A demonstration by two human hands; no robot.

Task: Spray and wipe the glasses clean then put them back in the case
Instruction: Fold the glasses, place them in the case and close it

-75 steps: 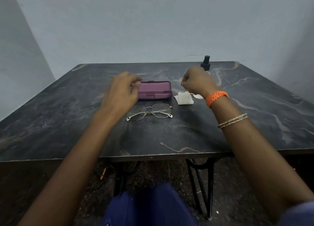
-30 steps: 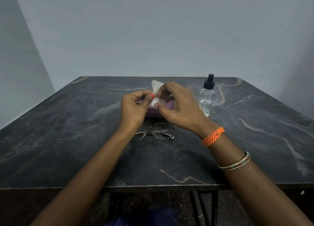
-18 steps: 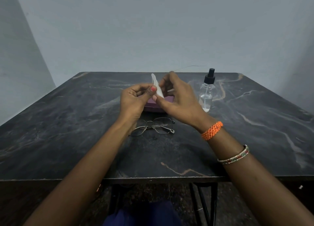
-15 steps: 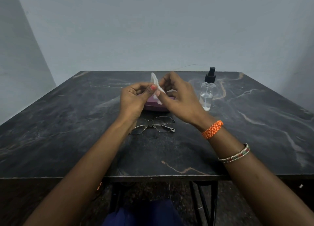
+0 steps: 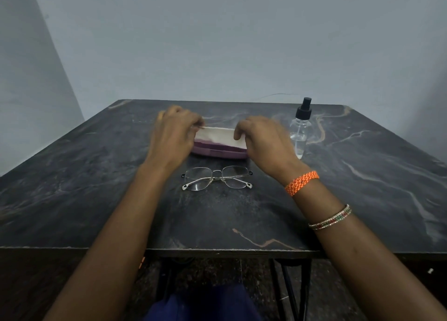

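A white cloth is stretched flat between my two hands, just above the shut purple case. My left hand pinches its left end and my right hand pinches its right end. The cloth hides the top of the case. Thin metal-framed glasses lie on the dark marble table, lenses up with the arms folded, just in front of the case and between my wrists. A clear spray bottle with a black nozzle stands upright to the right of my right hand.
The table's front edge runs below my forearms, with black metal legs under it. A grey wall stands close behind the table's far edge. A thin wire lies at the back edge near the bottle.
The cloth was held bunched and upright between my close-set fingers; my hands have moved apart and pulled it out flat over the case. Before that, the cloth lay on the table beside the case.
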